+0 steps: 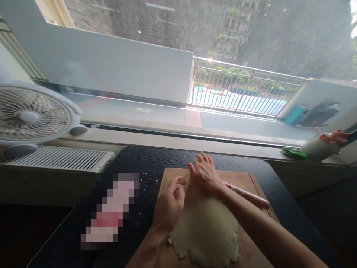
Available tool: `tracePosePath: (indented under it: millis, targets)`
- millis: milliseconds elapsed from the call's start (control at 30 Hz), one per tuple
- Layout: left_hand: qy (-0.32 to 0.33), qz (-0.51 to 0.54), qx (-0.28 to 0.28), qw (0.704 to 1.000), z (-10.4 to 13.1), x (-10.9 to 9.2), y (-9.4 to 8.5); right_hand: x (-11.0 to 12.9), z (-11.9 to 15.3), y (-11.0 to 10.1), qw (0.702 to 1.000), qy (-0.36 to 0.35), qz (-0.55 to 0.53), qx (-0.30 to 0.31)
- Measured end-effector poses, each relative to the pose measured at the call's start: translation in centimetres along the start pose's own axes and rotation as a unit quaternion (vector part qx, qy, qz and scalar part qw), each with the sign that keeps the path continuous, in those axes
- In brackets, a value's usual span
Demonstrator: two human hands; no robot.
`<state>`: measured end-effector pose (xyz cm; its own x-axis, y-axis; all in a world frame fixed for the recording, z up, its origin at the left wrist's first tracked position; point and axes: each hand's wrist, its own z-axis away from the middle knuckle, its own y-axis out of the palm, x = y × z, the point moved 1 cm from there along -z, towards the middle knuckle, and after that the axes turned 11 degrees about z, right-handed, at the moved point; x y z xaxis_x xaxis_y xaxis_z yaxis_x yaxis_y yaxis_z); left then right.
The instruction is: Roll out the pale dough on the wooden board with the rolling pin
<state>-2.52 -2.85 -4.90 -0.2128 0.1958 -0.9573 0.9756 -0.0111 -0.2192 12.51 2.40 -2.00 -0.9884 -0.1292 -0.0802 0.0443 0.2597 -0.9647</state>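
A broad sheet of pale dough [206, 227] with a ragged near edge lies on a wooden board [251, 227]. At its far end, my right hand [205, 170] lies over the dough, palm down and with fingers stretched out past the edge. My left hand [169, 201] is beside the dough's left edge, its fingers loosely bent and apart from the thumb; nothing shows held in it. A slim rod with red patterning [249, 196], resembling a rolling pin, rests on the board's right side, partly hidden behind my right forearm.
The board sits on a black table [134, 160] with small pale crumbs. A blurred-out pinkish item [111, 208] lies to the left. A white fan [30, 115] stands by the window at left. On the sill are a green item [294, 153] and a pale rounded container [320, 147].
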Motion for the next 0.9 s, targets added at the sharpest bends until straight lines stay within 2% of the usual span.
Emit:
tracePosePath:
  millis: [67,233,433,667,833,900]
  targets:
    - [0.0,0.001,-0.007,1.0,0.0,0.1,-0.1,0.0,0.0,-0.1,1.0,0.011,-0.003,0.008]
    - [0.003,0.003,-0.007,1.0,0.0,0.2,-0.2,1.3,1.8,-0.1,0.999,-0.039,-0.028,-0.013]
    - [-0.013,0.002,0.003,1.0,0.1,-0.2,-0.2,-0.5,-1.1,-0.1,1.0,0.023,-0.005,0.02]
    - [0.003,0.016,-0.008,1.0,0.1,-0.2,-0.1,1.7,1.8,0.0,0.999,-0.025,-0.025,-0.037]
    - [-0.037,0.013,0.002,0.999,-0.4,-0.3,-0.2,-0.7,-1.6,-0.1,0.999,0.018,0.02,-0.043]
    - [-0.065,0.017,0.022,0.998,-1.1,-0.6,-0.5,-1.6,-1.9,-0.3,0.999,0.029,0.023,-0.04]
